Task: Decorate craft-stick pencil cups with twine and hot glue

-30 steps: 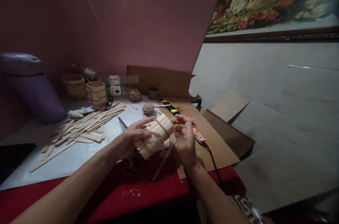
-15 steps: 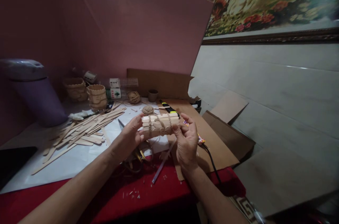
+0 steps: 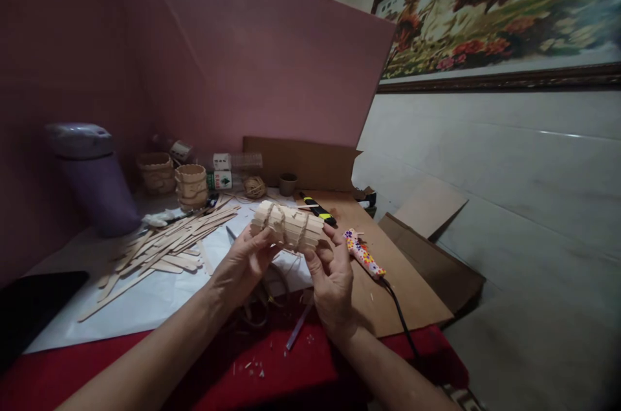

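Between my two hands lies a cup made of wooden craft sticks (image 3: 287, 226), on its side and wound with twine. My left hand (image 3: 252, 257) is closed on its left end, thumb along the near side. With thumb and fingers my right hand (image 3: 330, 275) grips the right end. Scissors (image 3: 257, 307) lie below the cup, partly hidden by my left hand. A clear glue stick (image 3: 299, 328) rests on the red cloth nearby. To the right, a flower-patterned glue gun (image 3: 363, 254) sits on cardboard.
Loose craft sticks (image 3: 165, 249) are heaped at the left on white paper. Two stick cups, one of them the nearer cup (image 3: 191, 187), stand behind them. A purple bottle (image 3: 99, 188), a twine ball (image 3: 255, 188), a small pot (image 3: 288, 184) and a utility knife (image 3: 317, 209) are also there.
The stick cup has tilted, its right end lower, and turned in my hands. The view has shifted, and the glue gun now shows more fully.
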Tool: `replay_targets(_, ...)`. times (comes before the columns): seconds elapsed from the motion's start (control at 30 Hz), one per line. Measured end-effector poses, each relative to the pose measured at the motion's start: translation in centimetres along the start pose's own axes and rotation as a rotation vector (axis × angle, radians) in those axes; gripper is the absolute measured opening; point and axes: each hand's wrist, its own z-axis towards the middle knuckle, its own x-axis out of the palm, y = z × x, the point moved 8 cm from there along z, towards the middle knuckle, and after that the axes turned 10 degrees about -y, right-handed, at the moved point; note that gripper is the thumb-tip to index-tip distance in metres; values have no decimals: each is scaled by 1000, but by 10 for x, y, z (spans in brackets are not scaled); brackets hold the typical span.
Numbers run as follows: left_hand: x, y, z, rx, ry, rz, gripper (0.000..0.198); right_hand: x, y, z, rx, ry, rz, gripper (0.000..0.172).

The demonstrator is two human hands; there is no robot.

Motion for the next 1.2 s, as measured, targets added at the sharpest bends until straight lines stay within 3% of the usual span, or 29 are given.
replay_targets(0.2,-7,-4,3,-53,3,-4,45,-6,5,-2,-46,26,-115,50)
replay_targets(0.3,-10,-10,5,-65,-5,-23,48,-32,18,9,-113,-116,-314,34)
replay_targets(0.4,-9,-13,4,-73,10,-25,51,-61,27,29,-155,-174,-517,39)
replay_targets(0.53,-6,-12,2,-91,36,-14,57,-95,26,58,-118,-90,-768,39)
replay_targets(0.67,-9,-8,3,-121,35,-14,62,-108,31,67,-291,54,-1357,31)
replay_targets(0.77,-12,-5,4,-146,43,-23,62,-116,13,63,-152,199,-1569,32)
replay_targets(0.87,-14,-2,6,-163,53,-35,63,-119,-1,61,-33,251,-1596,50)
replay_targets(1.07,-14,1,7,-176,58,-29,59,-117,-13,69,-47,331,-1500,39)
replay_targets(1.2,-15,2,8,-181,41,-12,50,-129,-10,78,-30,234,-1211,36)
